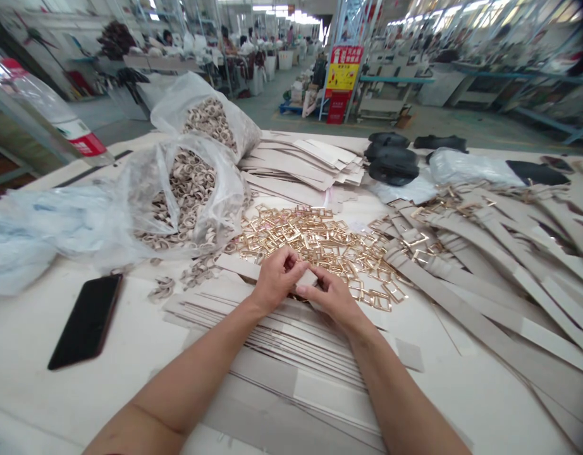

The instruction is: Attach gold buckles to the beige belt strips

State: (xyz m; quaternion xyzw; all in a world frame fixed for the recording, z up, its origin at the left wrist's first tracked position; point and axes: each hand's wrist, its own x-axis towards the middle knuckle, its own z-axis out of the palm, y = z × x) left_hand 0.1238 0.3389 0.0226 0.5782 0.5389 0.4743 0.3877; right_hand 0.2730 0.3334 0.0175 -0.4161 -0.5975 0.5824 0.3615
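Note:
My left hand (278, 278) and my right hand (332, 294) meet at the middle of the table, in front of a pile of gold rectangular buckles (310, 237). Both sets of fingers are closed on a beige strap (239, 266). One length of it sticks out to the left behind my left hand, and a short part shows between the hands. Whether a buckle is also between my fingertips, I cannot make out. Under my wrists lies a layered stack of flat beige straps (291, 354).
Clear bags (130, 189) of small beige loops (191, 183) stand at the left, near a phone (87, 322) and a tilted bottle (78, 129). More straps (301, 161) lie behind the buckles. Buckled straps (500, 259) spread over the right, below black bundles (393, 165).

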